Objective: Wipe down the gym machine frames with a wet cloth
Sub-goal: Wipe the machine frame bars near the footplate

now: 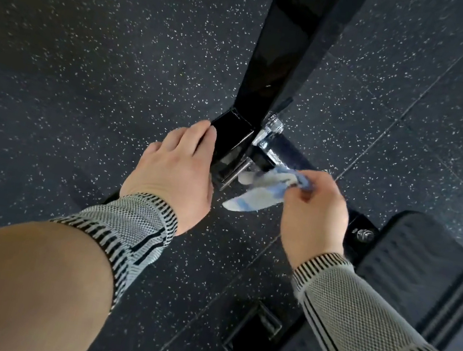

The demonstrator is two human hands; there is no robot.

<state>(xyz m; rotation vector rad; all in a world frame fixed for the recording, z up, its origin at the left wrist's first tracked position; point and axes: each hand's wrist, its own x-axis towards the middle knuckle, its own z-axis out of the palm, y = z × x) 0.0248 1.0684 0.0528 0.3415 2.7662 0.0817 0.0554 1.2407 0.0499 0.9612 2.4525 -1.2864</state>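
Right hand (pixel 314 206), cloth (pixel 264 192) trailing left-downward

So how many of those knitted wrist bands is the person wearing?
2. One wrist band sits on the left arm, whose left hand rests against the black frame; the other wrist band is on the right arm, whose right hand pinches the cloth.

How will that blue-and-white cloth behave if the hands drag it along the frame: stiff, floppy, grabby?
Likely floppy: the cloth hangs in loose folds from the right hand, which pinches it. Probably light, since a fingertip pinch carries it. It may bunch or snag around the chrome bolt beside the black frame rather than slide flat.
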